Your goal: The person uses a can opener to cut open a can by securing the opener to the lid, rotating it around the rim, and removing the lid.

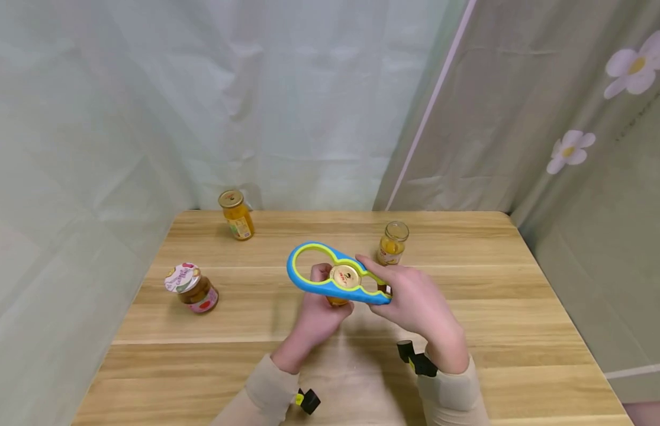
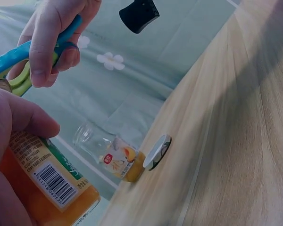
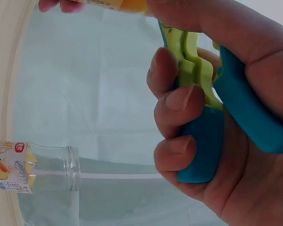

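Left hand (image 1: 316,316) wraps the jar (image 2: 47,188), held above the worktop (image 1: 521,331). Right hand (image 1: 415,302) clenches the opener (image 1: 330,275), its ring seated on the gold lid (image 1: 344,276). Loosening step, I reckon; next needs a firm twist against the jar.

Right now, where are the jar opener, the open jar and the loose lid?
jar opener (image 1: 308,283): head view, on the blue rim beside the big ring.
open jar (image 1: 392,242): head view, on the glass body under the mouth.
loose lid (image 2: 158,151): left wrist view, on its pale top face.
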Demonstrator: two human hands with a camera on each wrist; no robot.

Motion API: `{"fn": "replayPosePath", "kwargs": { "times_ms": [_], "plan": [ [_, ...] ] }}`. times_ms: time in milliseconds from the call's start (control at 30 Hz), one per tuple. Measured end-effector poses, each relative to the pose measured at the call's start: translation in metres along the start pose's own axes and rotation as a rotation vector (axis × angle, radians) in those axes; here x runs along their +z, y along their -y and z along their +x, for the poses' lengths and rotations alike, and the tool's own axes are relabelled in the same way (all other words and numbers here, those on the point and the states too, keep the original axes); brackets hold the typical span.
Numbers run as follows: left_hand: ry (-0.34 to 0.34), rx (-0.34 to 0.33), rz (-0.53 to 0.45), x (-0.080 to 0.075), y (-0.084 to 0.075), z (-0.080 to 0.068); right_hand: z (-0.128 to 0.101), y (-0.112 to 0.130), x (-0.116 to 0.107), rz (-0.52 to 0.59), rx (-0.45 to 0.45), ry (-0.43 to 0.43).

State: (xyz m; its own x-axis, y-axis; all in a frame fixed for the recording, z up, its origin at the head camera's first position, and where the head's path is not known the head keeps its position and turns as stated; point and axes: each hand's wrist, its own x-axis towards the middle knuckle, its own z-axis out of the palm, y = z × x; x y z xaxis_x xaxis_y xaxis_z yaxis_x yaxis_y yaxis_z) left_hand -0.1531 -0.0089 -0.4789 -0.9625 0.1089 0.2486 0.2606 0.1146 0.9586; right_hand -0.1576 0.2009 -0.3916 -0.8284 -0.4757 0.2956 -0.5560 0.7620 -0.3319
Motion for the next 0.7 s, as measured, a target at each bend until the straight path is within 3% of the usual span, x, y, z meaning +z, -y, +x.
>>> {"fn": "replayPosePath", "kwargs": {
  "times_ms": [300, 533, 700],
  "plan": [
    [0.067, -0.004, -0.044, -0.001, -0.003, 0.0, -0.004, -0.002, -0.005, -0.047, -0.03, -0.043],
    [0.183, 0.065, -0.115, -0.005, 0.001, 0.001, -0.007, -0.006, -0.007, -0.02, -0.082, -0.058],
    [0.264, 0.093, -0.102, -0.01, 0.0, 0.003, -0.008, -0.008, -0.01, -0.006, -0.115, -0.055]
  ]
}}
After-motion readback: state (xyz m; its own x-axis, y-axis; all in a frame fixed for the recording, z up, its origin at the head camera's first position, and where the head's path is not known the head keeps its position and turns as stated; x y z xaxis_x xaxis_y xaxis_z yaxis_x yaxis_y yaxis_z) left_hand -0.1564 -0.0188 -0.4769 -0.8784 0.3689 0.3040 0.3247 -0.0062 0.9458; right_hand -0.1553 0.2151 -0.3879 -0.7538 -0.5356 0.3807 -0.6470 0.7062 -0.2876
